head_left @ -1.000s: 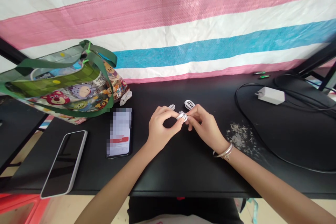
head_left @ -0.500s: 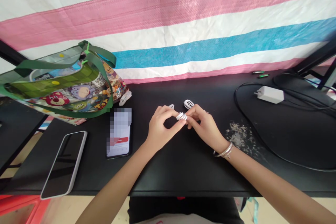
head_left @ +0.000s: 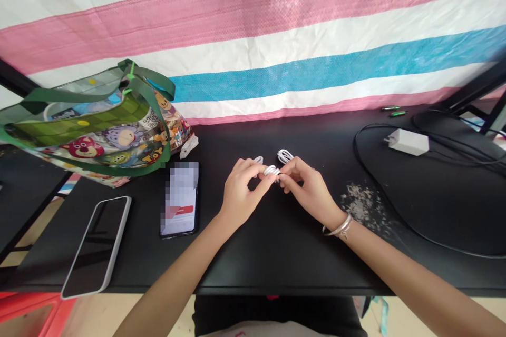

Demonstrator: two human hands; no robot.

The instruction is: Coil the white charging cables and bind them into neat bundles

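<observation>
We list, at the middle of the black desk (head_left: 261,258), one white cable (head_left: 272,170), its small coiled part raised between two bare hands. Left hand (head_left: 245,187): thumb and forefinger pinched on the coil from its left side, a rounded gap between them. Right hand (head_left: 310,187): thumb and forefinger pinched together at the coil's right end, remaining fingers curled beneath; a silver bracelet (head_left: 340,227) at the wrist. Just beyond the hands we note white loops (head_left: 284,156) on the right and a smaller white loop (head_left: 258,160) on the left; how these join the coil we cannot tell, the fingers covering it. Left of the hands: a phone with lit screen (head_left: 182,197), its display partly pixelated; a second phone, dark-screened in a pale case (head_left: 95,247), at the front edge; behind them, a clear cartoon-printed bag (head_left: 124,138) with green handles, upright. Right of the hands: pale flecks (head_left: 363,205) on the surface, a white charger (head_left: 410,143) lying among black cables, and two small green-marked items (head_left: 397,114) near the back. Backing all, a striped sheet (head_left: 253,84) in pink, white and blue.
</observation>
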